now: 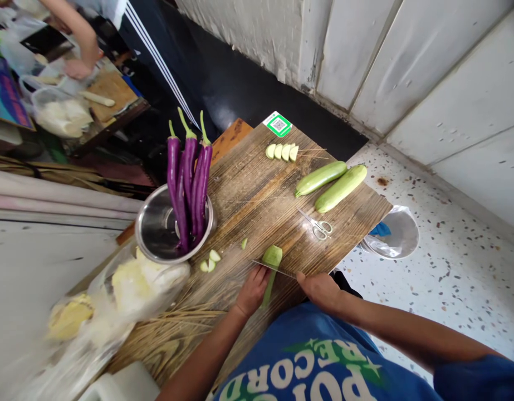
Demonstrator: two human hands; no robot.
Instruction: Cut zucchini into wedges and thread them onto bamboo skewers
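Note:
My left hand presses down on a pale green zucchini lying on the wooden board, fingers curled over it. My right hand is closed round the handle of a knife whose blade lies across the zucchini near its cut end. A few cut pieces lie to the left of the blade.
Three purple eggplants stand in a steel bowl. Two whole zucchini, several slices and scissors lie further up the board. Bagged cabbage sits at left. Another person's hand works at the far left.

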